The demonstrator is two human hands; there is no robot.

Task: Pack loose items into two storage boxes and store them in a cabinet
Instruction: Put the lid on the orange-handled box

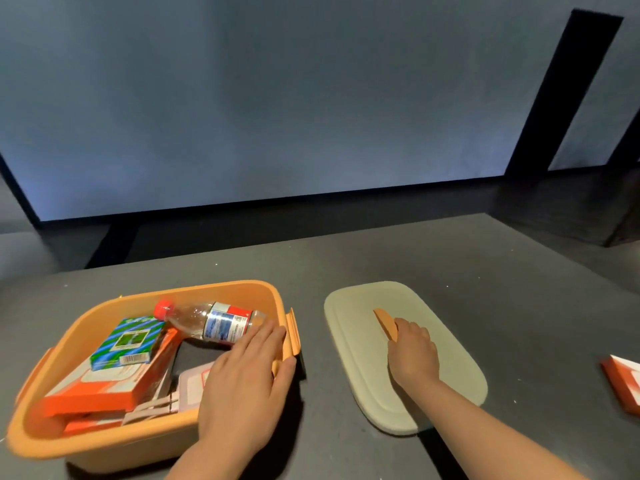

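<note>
A dark grey table [450, 258] stands before a pale grey wall [277, 98] with a black baseboard [242, 204].

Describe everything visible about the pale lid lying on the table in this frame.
The lid is a pale grey-green rounded rectangle, apparently matte plastic, with a faint raised border near its edge. It lies flat on the dark table, to the right of the orange storage box and apart from it. An orange handle sits at its middle. The right hand rests on the lid, fingers closing around that handle; the forearm crosses its near edge. Nothing else touches it.
</note>
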